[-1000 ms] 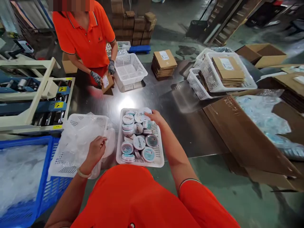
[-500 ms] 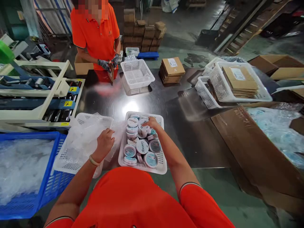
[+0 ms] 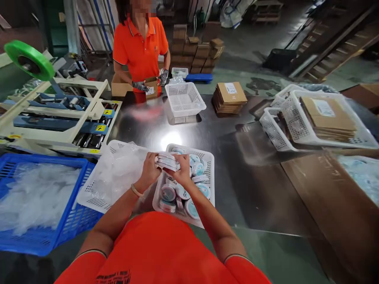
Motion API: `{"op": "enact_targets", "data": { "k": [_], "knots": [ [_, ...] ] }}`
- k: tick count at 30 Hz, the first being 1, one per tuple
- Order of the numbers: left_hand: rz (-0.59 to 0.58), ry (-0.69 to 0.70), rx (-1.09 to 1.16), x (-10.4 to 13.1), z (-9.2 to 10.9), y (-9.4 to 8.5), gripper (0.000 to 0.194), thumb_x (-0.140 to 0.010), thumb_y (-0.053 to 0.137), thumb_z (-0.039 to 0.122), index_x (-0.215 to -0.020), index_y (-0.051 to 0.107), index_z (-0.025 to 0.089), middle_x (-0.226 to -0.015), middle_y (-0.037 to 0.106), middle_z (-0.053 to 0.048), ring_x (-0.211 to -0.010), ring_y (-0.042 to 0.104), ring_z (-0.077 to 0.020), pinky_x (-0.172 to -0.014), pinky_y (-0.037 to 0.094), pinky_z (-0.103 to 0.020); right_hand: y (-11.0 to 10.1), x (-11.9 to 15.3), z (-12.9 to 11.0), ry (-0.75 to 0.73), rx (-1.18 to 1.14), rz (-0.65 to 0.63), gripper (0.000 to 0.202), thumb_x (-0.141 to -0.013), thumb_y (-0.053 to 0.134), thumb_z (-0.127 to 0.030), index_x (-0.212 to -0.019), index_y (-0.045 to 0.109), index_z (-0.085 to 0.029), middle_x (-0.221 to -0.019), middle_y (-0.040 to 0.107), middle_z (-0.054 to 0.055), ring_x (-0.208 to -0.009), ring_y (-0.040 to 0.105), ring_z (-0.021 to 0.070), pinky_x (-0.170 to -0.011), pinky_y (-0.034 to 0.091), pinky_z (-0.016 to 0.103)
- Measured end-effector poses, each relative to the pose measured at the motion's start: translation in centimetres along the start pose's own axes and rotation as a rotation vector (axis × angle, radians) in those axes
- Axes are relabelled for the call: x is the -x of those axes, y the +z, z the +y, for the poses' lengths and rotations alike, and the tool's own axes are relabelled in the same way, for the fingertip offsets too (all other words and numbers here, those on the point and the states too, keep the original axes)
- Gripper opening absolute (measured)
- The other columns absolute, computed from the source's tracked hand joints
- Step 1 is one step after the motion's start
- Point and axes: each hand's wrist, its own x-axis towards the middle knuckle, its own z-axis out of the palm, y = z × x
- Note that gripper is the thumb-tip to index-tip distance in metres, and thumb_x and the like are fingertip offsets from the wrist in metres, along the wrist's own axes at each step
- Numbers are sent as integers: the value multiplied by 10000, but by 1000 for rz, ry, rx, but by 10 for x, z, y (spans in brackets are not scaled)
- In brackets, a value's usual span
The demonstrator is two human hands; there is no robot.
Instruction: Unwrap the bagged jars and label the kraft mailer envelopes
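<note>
Both hands have come together since the earlier frame: the left hand [image 3: 150, 171] has left its place over the clear plastic bags [image 3: 117, 169], and the right hand [image 3: 182, 169] has risen out of the tins with a load. Between them they now grip a short stack of round flat tins [image 3: 167, 161], fingers and thumbs closed on it from either side; how many tins it counts is hard to tell, and whether any film covers them I cannot tell.

This held stack sits above the far left part of the white perforated basket [image 3: 211, 169] that holds the other round tins [image 3: 168, 193]. Its wider axis runs across, from one hand to the other, with a slight tilt down to the right, so the tins show mostly their rims. Both hands are equally near the stack; the left is the nearer to the bags, which lie just leftward in a second white basket [image 3: 85, 197], while the right forearm crosses over the tin basket.

Across the desk [image 3: 237, 185], a co-worker [image 3: 142, 51] in gloves holds a labelled cardboard piece [image 3: 151, 90] beside another white basket [image 3: 185, 98].
</note>
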Motion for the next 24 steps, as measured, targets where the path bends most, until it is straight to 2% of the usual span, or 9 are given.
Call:
{"op": "enact_targets", "data": {
  "k": [4, 8, 12, 14, 15, 17, 20, 22, 24],
  "knots": [
    [-24, 15, -67, 4, 7, 17, 715, -710, 555, -34, -1401, 586, 149, -1481, 592, -213, -1415, 550, -361, -1152, 484, -525, 13, -4, -1, -19, 381, -140, 350, -928, 684, -278, -1266, 692, -189, -1166, 709, 163, -1068, 556, 340, -960, 430, 483],
    [-98, 29, -126, -15, 9, 27, 724, -764, 584, -18, -1464, 568, 165, -1539, 578, -200, -1463, 526, -350, -1178, 469, -544, 12, -25, -9, 29, 533, -186, 365, -976, 547, -158, -1321, 666, -153, -1157, 683, 213, -1092, 547, 361, -930, 447, 484],
    [-183, 36, -169, -80, 0, 10, 665, -700, 713, -17, -1353, 660, 89, -1375, 681, -196, -1265, 658, -331, -1093, 544, -446, -15, -40, 7, -62, 347, 56, 451, -977, 622, -303, -1407, 603, -165, -1370, 612, 214, -1192, 541, 361, -1008, 459, 501],
    [-187, 22, -197, -122, -6, -4, 570, -725, 684, -37, -1290, 690, 40, -1307, 708, -198, -1189, 682, -295, -1082, 537, -406, -21, -35, 19, -37, 233, 166, 341, -996, 576, -345, -1281, 660, -179, -1278, 659, 188, -1150, 572, 346, -1001, 477, 507],
    [-180, 14, -207, -142, -9, -11, 565, -730, 665, -56, -1288, 690, 27, -1301, 712, -200, -1182, 680, -285, -1096, 523, -400, -18, -29, 24, -10, 162, 148, 282, -994, 556, -340, -1192, 686, -186, -1177, 691, 162, -1083, 602, 325, -968, 499, 491],
    [-161, -1, -224, -177, -19, -21, 607, -737, 619, -90, -1332, 667, 20, -1341, 699, -202, -1206, 662, -272, -1138, 488, -395, 2, -12, 29, 65, -7, -39, 196, -962, 557, -313, -1022, 705, -200, -972, 715, 101, -917, 644, 267, -879, 540, 429],
    [-153, -14, -253, -213, -47, -26, 622, -791, 535, -108, -1394, 620, 18, -1439, 653, -200, -1268, 614, -243, -1193, 426, -386, 56, 16, 28, 295, -269, -402, 138, -902, 592, -275, -956, 706, -218, -853, 720, 43, -758, 663, 203, -783, 574, 360],
    [-173, -19, -273, -222, -72, -22, 593, -830, 498, -100, -1403, 602, 13, -1473, 633, -196, -1312, 573, -235, -1226, 374, -401, 95, 28, 23, 518, -384, -488, 230, -892, 592, -277, -1086, 704, -227, -892, 740, 44, -744, 688, 205, -764, 601, 370],
    [-221, -28, -289, -222, -98, -16, 579, -838, 503, -89, -1401, 598, 11, -1479, 629, -204, -1329, 553, -243, -1233, 351, -429, 128, 29, 20, 667, -384, -451, 419, -870, 626, -298, -1278, 656, -209, -1061, 758, 99, -878, 732, 250, -835, 623, 426]
  ]
}}
